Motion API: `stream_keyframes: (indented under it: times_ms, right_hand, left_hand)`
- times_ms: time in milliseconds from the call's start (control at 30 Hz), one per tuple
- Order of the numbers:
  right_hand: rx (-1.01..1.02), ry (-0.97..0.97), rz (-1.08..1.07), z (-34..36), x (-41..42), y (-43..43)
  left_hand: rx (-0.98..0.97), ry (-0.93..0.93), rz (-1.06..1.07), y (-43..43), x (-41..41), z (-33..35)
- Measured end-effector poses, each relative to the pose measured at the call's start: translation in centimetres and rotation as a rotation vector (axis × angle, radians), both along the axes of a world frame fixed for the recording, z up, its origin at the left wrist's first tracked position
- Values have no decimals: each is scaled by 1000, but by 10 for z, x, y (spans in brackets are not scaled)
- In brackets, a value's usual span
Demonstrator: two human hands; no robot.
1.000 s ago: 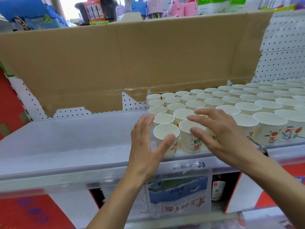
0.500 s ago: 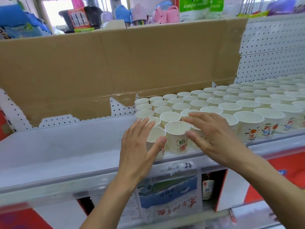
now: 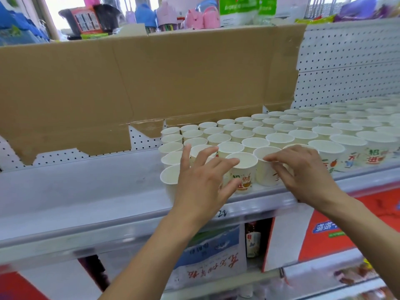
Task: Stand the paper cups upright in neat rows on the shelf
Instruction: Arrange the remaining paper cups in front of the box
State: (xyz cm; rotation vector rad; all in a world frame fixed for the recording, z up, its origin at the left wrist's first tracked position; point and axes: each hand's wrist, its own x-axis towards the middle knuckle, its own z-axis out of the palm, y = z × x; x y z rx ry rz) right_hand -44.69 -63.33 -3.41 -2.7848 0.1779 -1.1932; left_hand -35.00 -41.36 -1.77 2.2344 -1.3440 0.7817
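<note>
Several white paper cups with red and orange print stand upright in rows on the right part of the grey shelf. My left hand hovers with spread fingers over the front-left cups, its fingertips touching the rim of one front cup and partly covering the corner cup. My right hand rests with straight fingers against the neighbouring front cup, touching its rim.
A flattened brown cardboard sheet leans against the white pegboard behind the shelf. Bare shelf stretches to the left of the cups. Boxes and a bottle sit on the lower shelf. Assorted goods stand on top.
My left hand let go of the corner cup's side and moved up and right over the cups, fingers spreading. My right hand stayed at the front row. The camera shifted a little.
</note>
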Motion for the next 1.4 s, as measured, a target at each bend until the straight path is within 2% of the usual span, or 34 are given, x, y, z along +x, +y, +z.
stream_keyframes:
  times_ms: [367,600,833,1033,1200,1300,1400]
  right_hand:
    - [-2,53,18,8,-5,-4]
    - [20,185,10,17,-8,-4]
    - [94,252,4,34,-15,12]
    - [33,221,-14,40,-15,36]
    - [64,50,59,32,-11,43]
    - [19,77,159,28,-5,51]
    - [-1,111,146,26,3,60]
  left_hand:
    - [60,6,55,-15,-13,5]
    - [94,18,101,-19,-19,6]
    - [53,37,52,-12,-19,3]
    - [35,79,63,5,-24,-3]
    - [-15,55,98,20,-15,2]
    - [-77,32,158,37,-3,-3]
    - [-61,14,195,45,3,-6]
